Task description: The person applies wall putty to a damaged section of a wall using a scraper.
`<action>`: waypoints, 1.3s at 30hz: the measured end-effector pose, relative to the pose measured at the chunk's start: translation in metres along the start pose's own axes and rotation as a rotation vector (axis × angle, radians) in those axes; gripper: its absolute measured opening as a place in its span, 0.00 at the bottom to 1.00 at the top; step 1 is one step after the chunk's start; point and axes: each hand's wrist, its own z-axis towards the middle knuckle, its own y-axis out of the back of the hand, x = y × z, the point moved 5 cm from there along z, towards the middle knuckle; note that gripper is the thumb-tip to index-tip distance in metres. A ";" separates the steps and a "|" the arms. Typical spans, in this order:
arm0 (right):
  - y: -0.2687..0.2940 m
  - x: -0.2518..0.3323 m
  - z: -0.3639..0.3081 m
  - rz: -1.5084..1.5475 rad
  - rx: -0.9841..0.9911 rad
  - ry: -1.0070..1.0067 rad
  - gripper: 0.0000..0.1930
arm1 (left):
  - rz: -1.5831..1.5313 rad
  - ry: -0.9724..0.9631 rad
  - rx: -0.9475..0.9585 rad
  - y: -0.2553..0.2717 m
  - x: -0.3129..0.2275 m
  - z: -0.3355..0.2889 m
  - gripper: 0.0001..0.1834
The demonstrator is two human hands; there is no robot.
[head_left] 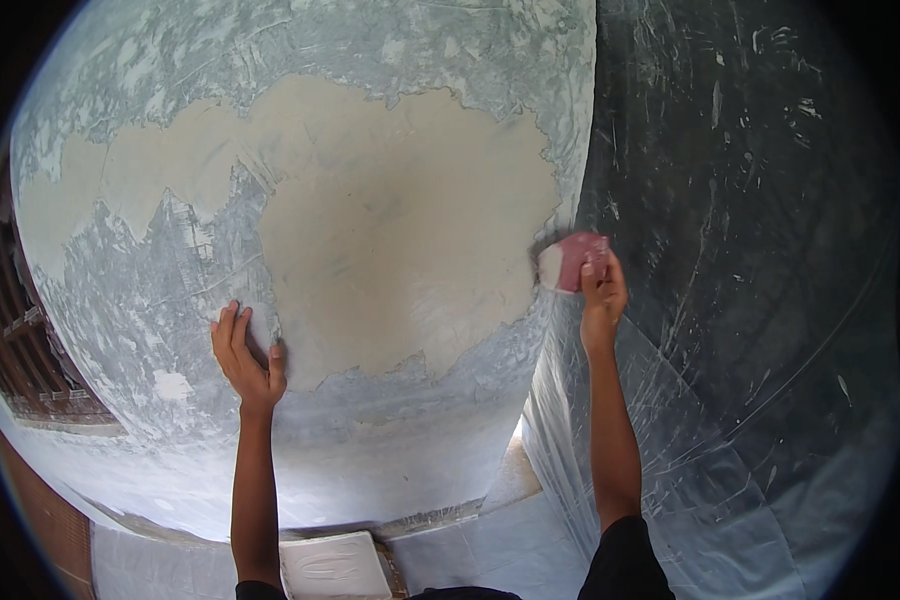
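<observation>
A wide patch of wet-looking beige putty (pixel 400 220) covers the middle of a mottled grey-white wall (pixel 450 55). My right hand (pixel 604 300) grips a dark red, flat putty scraper (pixel 582 258) at the patch's right side, by the wall's edge. Beige putty coats the left part of the scraper, which looks slightly blurred. At the lower left of the patch, my left hand (pixel 247 365) has its fingers stretched out and thumb apart, against or very close to the wall. I cannot make out anything held in it.
Dark, putty-spattered plastic sheeting (pixel 750 200) hangs on the right, beyond the wall's edge. Clear plastic (pixel 660 430) drapes below it. A white tray (pixel 335 567) sits low between my forearms. A brown slatted opening (pixel 40 350) is at the far left.
</observation>
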 end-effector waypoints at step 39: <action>0.026 -0.003 0.019 -0.298 -0.141 0.202 0.18 | -0.001 0.006 0.010 -0.002 0.000 -0.001 0.29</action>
